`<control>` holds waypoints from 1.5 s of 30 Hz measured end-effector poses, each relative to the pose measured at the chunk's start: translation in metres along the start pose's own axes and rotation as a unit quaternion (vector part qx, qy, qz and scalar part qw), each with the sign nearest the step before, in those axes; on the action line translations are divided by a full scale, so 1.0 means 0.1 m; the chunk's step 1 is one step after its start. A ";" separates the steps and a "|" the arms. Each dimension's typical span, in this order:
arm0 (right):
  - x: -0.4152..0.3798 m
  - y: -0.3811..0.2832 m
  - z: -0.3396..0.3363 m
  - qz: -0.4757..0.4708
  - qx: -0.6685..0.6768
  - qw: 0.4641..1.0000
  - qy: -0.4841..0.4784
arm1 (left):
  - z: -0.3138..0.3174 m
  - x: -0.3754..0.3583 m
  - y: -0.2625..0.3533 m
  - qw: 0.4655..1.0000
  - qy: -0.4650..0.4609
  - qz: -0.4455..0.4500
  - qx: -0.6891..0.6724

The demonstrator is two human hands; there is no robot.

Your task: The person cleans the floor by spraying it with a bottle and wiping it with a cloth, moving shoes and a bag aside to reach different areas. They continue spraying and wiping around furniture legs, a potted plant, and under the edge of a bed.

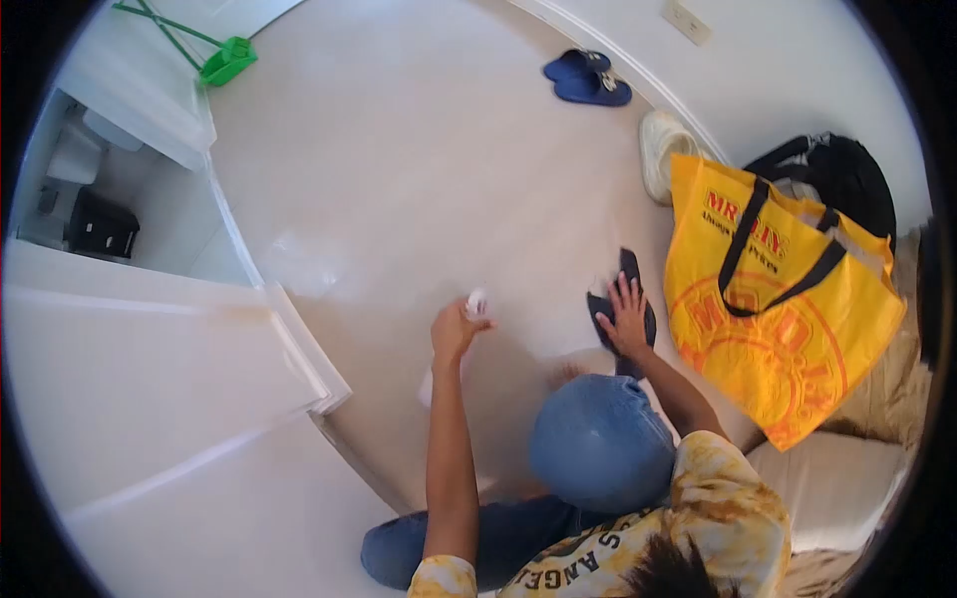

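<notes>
My left hand is closed around a small white spray bottle and holds it just above the pale floor. My right hand lies flat with fingers spread on a dark blue cloth on the floor, about a hand's width right of the bottle. My bent knee in blue denim is just below both hands. Most of the bottle's body is hidden behind my hand.
A yellow shopping bag stands right of the cloth, a black bag behind it. Blue slippers and white shoes lie by the far wall. A green dustpan is at top left. A white door is at left.
</notes>
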State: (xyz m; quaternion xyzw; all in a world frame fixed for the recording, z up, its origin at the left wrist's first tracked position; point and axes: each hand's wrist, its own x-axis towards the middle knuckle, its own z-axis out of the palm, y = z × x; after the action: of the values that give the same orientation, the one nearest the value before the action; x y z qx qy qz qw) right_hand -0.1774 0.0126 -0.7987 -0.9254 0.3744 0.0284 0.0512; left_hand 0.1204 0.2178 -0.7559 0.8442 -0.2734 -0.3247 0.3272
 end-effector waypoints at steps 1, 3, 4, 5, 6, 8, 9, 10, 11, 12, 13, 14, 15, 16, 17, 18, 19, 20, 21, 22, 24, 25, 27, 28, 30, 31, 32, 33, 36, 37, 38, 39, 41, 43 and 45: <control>0.13 0.01 0.06 -0.027 -0.006 1.000 0.009 | 0.05 -0.06 0.01 0.999 -0.014 -0.050 -0.006; 0.48 0.14 0.13 -0.004 -0.025 1.000 -0.002 | 0.04 -0.10 0.09 0.991 -0.012 -0.134 0.008; 0.68 0.27 0.18 0.003 -0.024 1.000 -0.008 | 0.01 -0.19 0.13 0.986 -0.003 -0.165 0.033; 1.00 0.47 0.29 0.003 -0.022 0.997 0.078 | 0.00 -0.27 0.18 0.979 0.003 -0.196 0.059; 1.38 0.69 0.44 0.009 -0.019 0.986 0.165 | 0.00 -0.39 0.16 0.987 0.047 -0.156 0.017; 2.26 0.82 0.52 0.036 0.150 0.961 0.232 | 0.01 -0.65 0.04 0.986 0.137 -0.066 -0.065; 2.36 0.61 0.54 -0.004 0.177 0.952 0.249 | 0.03 -0.79 -0.10 0.977 0.165 -0.076 -0.110; 2.47 0.39 0.55 -0.044 0.203 0.942 0.263 | 0.02 -0.92 -0.21 0.965 0.196 -0.082 -0.156; 2.54 -0.34 0.26 -0.089 0.091 0.959 0.251 | -0.07 -1.07 -0.14 0.942 0.251 -0.108 -0.194; 2.34 -1.05 0.05 -0.114 0.161 0.972 0.131 | -0.18 -1.23 -0.03 0.914 0.307 -0.131 -0.232; 2.14 -1.61 0.33 -0.205 0.169 0.959 0.102 | -0.23 -1.37 -0.06 0.881 0.390 -0.117 -0.240; 1.74 -2.19 0.42 -0.347 0.136 0.913 0.164 | -0.31 -1.51 -0.11 0.843 0.469 -0.103 -0.241; 1.35 -2.72 0.38 -0.381 0.227 0.893 0.075 | -0.45 -1.67 -0.10 0.828 0.500 -0.131 -0.219; 0.95 -3.19 0.47 -0.433 0.229 0.871 0.037 | -0.55 -1.83 -0.03 0.809 0.531 -0.158 -0.197; 0.56 -3.53 0.48 -0.510 0.213 0.832 -0.042 | -0.62 -1.91 0.09 0.800 0.547 -0.161 -0.187; 0.13 -3.60 0.58 -0.556 0.274 0.783 -0.054 | -0.74 -1.90 0.20 0.789 0.568 -0.158 -0.176; -0.12 -3.66 0.64 -0.597 0.331 0.728 -0.062 | -0.84 -1.88 0.25 0.778 0.588 -0.150 -0.163; -0.10 -3.49 0.58 -0.617 0.324 0.705 -0.134 | -0.88 -1.92 0.22 0.765 0.610 -0.127 -0.164; -0.02 -3.08 0.50 -0.631 0.312 0.679 -0.210 | -0.92 -2.00 0.21 0.757 0.621 -0.129 -0.158; 0.27 -2.67 0.27 -0.617 0.267 0.702 -0.234 | -0.94 -2.09 0.19 0.749 0.630 -0.135 -0.154; 0.77 -1.65 0.19 -0.508 0.169 0.822 -0.195 | -0.95 -2.25 0.08 0.727 0.653 -0.152 -0.146; 1.13 -1.16 0.03 -0.481 0.092 0.857 -0.157 | -0.90 -2.35 0.01 0.712 0.668 -0.160 -0.146; 1.76 -0.40 -0.12 -0.338 -0.023 0.940 -0.047 | -0.72 -2.61 -0.08 0.698 0.677 -0.192 -0.132; 2.13 -0.10 0.01 -0.248 -0.066 0.965 0.048 | -0.62 -2.70 -0.13 0.699 0.674 -0.209 -0.119; 2.90 0.02 0.44 -0.012 -0.122 0.974 0.193 | -0.39 -2.86 -0.16 0.695 0.672 -0.228 -0.115; 3.25 -0.33 0.43 0.074 -0.159 0.967 0.184 | -0.25 -2.91 -0.14 0.691 0.673 -0.231 -0.124; 3.65 -0.63 0.55 0.024 -0.041 0.961 0.273 | -0.13 -2.96 -0.11 0.687 0.675 -0.235 -0.134; 3.65 -1.40 0.36 0.015 -0.007 0.965 0.260 | -0.04 -3.01 -0.10 0.688 0.669 -0.242 -0.142; 3.49 -3.22 0.54 -0.228 0.072 0.940 0.244 | 0.11 -3.06 -0.06 0.678 0.662 -0.263 -0.181; 3.13 -3.75 0.62 -0.301 0.082 0.925 0.218 | 0.13 -3.06 -0.04 0.666 0.669 -0.270 -0.187; 2.62 -4.10 0.57 -0.387 0.077 0.906 0.154 | 0.15 -3.07 -0.02 0.656 0.675 -0.277 -0.193; 2.11 -4.32 0.77 -0.433 0.060 0.877 0.199 | 0.15 -3.09 -0.01 0.646 0.681 -0.282 -0.199; 0.91 -4.40 0.86 -0.478 0.039 0.871 0.102 | 0.15 -3.18 0.03 0.647 0.689 -0.259 -0.196; -0.10 -4.40 0.69 -0.556 0.052 0.814 -0.159 | 0.20 -3.28 0.09 0.634 0.706 -0.252 -0.190; -0.74 -4.61 0.83 -0.467 0.238 0.840 -0.136 | 0.19 -3.35 0.19 0.622 0.720 -0.257 -0.173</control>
State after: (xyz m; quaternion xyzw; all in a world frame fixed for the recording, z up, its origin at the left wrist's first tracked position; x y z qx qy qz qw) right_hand 0.0888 0.4023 -0.8410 -0.9366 -0.1181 0.0365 0.3279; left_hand -0.1127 0.4244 -0.6293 0.7721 0.3384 0.2747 0.4624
